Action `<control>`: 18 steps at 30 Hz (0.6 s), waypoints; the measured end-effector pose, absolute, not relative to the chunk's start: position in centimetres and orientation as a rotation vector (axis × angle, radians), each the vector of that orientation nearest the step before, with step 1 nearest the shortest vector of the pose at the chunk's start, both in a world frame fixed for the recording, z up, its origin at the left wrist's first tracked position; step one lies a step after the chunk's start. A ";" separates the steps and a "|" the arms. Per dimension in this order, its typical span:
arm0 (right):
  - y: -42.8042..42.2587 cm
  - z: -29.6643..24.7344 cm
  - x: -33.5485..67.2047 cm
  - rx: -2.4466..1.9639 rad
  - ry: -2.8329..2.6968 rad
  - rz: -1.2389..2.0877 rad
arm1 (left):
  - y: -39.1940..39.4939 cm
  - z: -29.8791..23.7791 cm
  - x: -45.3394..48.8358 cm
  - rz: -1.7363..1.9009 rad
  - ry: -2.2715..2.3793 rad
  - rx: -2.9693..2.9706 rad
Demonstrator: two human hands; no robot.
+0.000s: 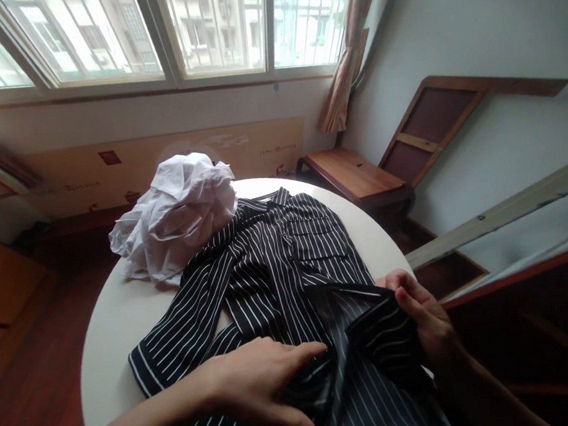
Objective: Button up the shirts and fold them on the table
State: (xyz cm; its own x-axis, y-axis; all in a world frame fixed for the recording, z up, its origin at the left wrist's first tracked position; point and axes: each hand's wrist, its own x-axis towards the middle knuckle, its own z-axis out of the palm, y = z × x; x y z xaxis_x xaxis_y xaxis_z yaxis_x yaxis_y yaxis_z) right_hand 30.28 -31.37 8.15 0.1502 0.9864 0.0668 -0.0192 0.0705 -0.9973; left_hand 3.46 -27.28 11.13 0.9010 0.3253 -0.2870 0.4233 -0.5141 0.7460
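My left hand (265,383): fingers extended, close together, thumb apart, palm pressed flat on the striped shirt (288,259). My right hand (425,320): fingertips pinching a raised fold of the same shirt near the table's right edge. The shirt is black with thin white stripes; it lies spread and rumpled across the round white table (106,324), with one sleeve reaching left. A crumpled white garment (178,210) sits at the far side, touching the shirt's upper part. A wooden bench (355,176) stands beyond the table, under the window (216,25).
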 end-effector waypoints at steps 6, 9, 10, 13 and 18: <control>-33.2 9.1 29.2 -1.058 -1.421 1.384 | -28.0 7.8 1.8 0.037 0.794 2.107; -33.0 9.7 28.2 -0.948 -1.841 1.756 | -28.0 8.9 1.2 0.053 0.753 2.035; -32.7 9.8 28.0 -0.882 -1.937 1.867 | -27.9 9.8 1.0 0.066 0.731 2.023; -31.0 9.4 28.0 -0.816 -1.927 1.992 | -28.2 12.8 0.7 0.199 0.703 1.995; -26.2 7.9 29.0 -1.298 -1.855 1.370 | -30.0 14.3 3.3 0.003 0.353 2.093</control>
State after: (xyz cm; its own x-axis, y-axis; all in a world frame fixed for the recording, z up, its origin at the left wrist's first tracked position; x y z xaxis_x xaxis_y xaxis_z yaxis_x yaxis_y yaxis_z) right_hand 29.04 -26.23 7.86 -0.4276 0.8924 -0.1442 0.4004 0.0439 -0.9153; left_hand 3.34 -30.00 14.31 0.9579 0.2512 -0.1391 0.2484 -0.4819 0.8403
